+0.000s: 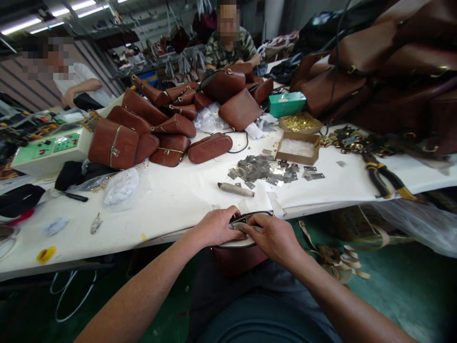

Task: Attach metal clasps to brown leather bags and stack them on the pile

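Observation:
A reddish-brown leather bag (238, 261) rests on my lap against the table's front edge, its mouth turned up and a pale lining showing. My left hand (218, 228) grips the left side of the opening, thumb inside and fingers along the rim. From the right, my right hand (277, 237) pinches the inner edge of the same opening, its fingertips partly inside the bag. Whatever lies between the fingertips is too small to make out. Just beyond the bag are a wrapped, stick-like tool (236, 189) and a heap of thin metal plates (262, 170).
Brown bags (114, 143) crowd the table's middle, with more piled at right (364, 57). Small boxes hold gold hardware (302, 123) and clear pieces (298, 147). Pliers (387, 178) lie at the right edge. Two people (230, 47) sit across the table. Strap scraps (342, 264) litter the floor.

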`<state>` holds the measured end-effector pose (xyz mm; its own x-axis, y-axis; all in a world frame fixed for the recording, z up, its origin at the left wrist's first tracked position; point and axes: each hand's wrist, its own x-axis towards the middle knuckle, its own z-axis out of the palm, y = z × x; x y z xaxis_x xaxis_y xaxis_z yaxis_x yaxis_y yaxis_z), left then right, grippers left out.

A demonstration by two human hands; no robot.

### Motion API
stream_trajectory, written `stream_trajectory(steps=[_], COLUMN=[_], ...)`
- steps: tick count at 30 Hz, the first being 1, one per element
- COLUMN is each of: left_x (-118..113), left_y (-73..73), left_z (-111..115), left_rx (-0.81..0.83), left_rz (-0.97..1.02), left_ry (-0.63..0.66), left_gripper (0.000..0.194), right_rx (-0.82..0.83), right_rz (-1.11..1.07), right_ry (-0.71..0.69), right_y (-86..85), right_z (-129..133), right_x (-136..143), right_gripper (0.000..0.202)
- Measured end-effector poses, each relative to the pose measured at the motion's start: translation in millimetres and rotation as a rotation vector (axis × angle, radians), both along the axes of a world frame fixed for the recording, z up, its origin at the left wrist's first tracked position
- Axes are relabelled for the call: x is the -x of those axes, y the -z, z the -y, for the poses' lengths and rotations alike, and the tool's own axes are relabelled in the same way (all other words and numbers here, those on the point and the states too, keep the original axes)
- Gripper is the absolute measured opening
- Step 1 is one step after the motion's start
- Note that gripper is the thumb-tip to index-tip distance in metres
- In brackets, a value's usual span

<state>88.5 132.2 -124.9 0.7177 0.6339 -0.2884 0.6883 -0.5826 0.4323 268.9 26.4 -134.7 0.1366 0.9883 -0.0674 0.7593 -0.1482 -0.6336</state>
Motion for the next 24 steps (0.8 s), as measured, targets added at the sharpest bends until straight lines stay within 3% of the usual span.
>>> stream_trajectory(steps=[8, 14, 19, 24], left_x=[-1.2, -4.4, -5.7, -6.9], left_y=[0.0, -2.0, -3.3, -5.8], left_z=[1.2, 3.4, 5.3, 6.1], left_rx=[-0.024, -0.08, -0.076, -0.096], left_rz=[0.009, 0.009, 0.017, -0.012], left_ry=[0.033, 0.065, 0.056, 0.062], left_gripper=[0.047, 0.034, 0.03, 0.035], right_rx=[-0.024, -0.037, -0.057, -0.113], right_rz=[0.102, 0.104, 0.215, 0.252], right_ry=[0.006, -0.094, 0.006, 0.002], right_y=[8.5, 8.0, 13.0, 16.5], right_z=[-4.0, -1.0, 3.2, 6.0], right_x=[3.2, -1.2, -1.3, -1.3], right_gripper=[0.024, 0.02, 0.029, 0.029])
